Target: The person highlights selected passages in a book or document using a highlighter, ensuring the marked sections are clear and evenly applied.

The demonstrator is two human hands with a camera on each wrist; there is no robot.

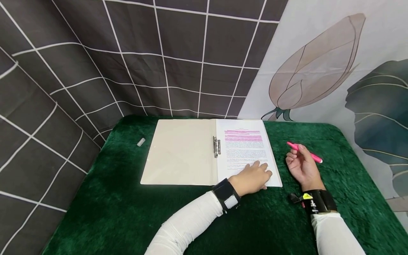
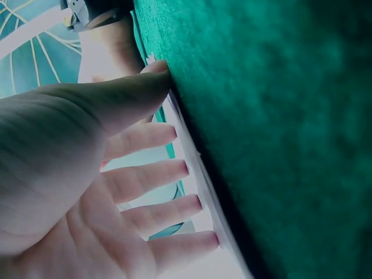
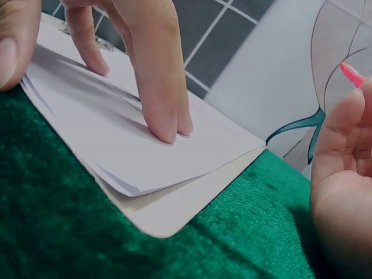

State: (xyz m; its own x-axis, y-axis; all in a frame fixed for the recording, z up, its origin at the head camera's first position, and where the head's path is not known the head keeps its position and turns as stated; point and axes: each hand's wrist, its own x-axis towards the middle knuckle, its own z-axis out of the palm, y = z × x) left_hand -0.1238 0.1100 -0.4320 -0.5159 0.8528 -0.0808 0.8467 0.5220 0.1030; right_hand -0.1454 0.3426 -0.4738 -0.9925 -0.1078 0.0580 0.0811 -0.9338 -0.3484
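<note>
An open ring folder (image 1: 180, 152) lies flat, with printed sheets (image 1: 237, 154) on its right side. Several upper lines of the top page are marked in pink. My left hand (image 1: 251, 180) rests on the lower part of the page, fingers spread and fingertips touching the paper (image 3: 110, 131); its thumb is at the near edge in the left wrist view. To the right of the folder, my right hand (image 1: 302, 168) is turned palm up and holds a pink highlighter (image 1: 315, 158) between thumb and fingers. In the right wrist view only the highlighter's pink end (image 3: 351, 74) shows.
A metal clip (image 1: 216, 147) sits at the folder's spine. Left of the folder lies a small whitish oblong piece (image 1: 141, 142). Green plush cloth (image 1: 121, 212) covers the table. Behind it hang a dark gridded curtain (image 1: 185, 78) and a pale sheet with leaf prints (image 1: 255, 95).
</note>
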